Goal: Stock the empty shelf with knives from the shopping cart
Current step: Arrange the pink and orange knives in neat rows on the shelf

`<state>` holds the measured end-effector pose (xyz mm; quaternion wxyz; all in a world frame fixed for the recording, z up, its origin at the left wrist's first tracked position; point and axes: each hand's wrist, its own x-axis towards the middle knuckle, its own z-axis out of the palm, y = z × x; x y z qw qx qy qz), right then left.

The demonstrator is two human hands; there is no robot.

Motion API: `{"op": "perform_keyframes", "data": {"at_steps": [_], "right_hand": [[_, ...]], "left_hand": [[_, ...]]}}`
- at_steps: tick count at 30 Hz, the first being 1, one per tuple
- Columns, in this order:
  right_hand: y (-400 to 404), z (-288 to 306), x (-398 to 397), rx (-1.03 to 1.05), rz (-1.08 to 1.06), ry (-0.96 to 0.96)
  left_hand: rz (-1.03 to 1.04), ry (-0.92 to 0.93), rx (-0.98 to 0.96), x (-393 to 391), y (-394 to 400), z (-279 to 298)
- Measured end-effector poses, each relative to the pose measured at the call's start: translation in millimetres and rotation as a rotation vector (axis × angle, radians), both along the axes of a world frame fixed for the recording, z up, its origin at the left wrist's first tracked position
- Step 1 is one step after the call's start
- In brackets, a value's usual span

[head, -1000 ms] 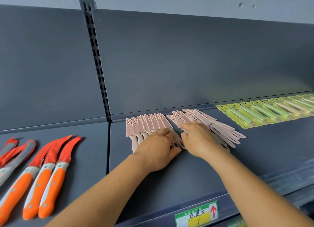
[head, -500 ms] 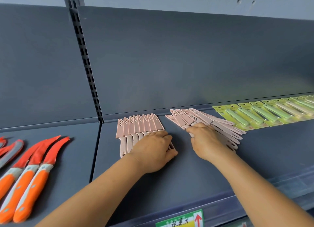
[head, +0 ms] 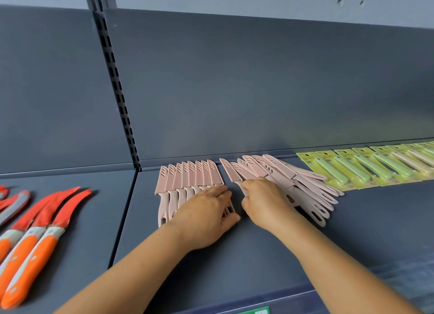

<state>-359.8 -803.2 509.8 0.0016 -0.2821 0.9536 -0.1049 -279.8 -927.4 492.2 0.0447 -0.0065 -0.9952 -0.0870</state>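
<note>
Several pink sheathed knives (head: 190, 177) lie side by side in a neat row on the dark grey shelf (head: 234, 255), tips to the back wall. My left hand (head: 206, 217) lies flat over their handles, fingers straight. To the right a loose fan of more pink knives (head: 293, 182) overlaps in a heap. My right hand (head: 265, 201) has its fingers curled round the handle of the leftmost pink knife (head: 229, 172) of that heap, which lies a small gap away from the neat row. The shopping cart is out of view.
Green carded knives (head: 357, 165) run along the shelf to the right. Orange-handled curved knives (head: 35, 238) lie on the neighbouring shelf section at left. A slotted upright (head: 117, 90) divides the back panels. A price label (head: 256, 311) sits on the front rail.
The neat row has closed up under my left hand. My right hand has drawn one pink knife out of the heap toward the row. The camera view shifted slightly right.
</note>
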Motion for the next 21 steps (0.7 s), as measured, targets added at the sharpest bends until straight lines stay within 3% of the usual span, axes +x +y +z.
{"op": "perform_keyframes", "data": {"at_steps": [8, 13, 16, 21], "right_hand": [[-8, -1, 8, -0.161, 0.037, -0.110], [11, 3, -2, 0.001, -0.048, 0.063], [20, -3, -2, 0.097, -0.017, 0.054], [22, -11, -4, 0.068, 0.031, 0.096]], "left_hand": [[-0.036, 0.039, 0.049, -1, -3, -3], [-0.062, 0.030, 0.000, -4, 0, 1], [-0.078, 0.005, -0.021, -8, 6, 1], [-0.066, -0.002, -0.025, -9, 7, -3]]}}
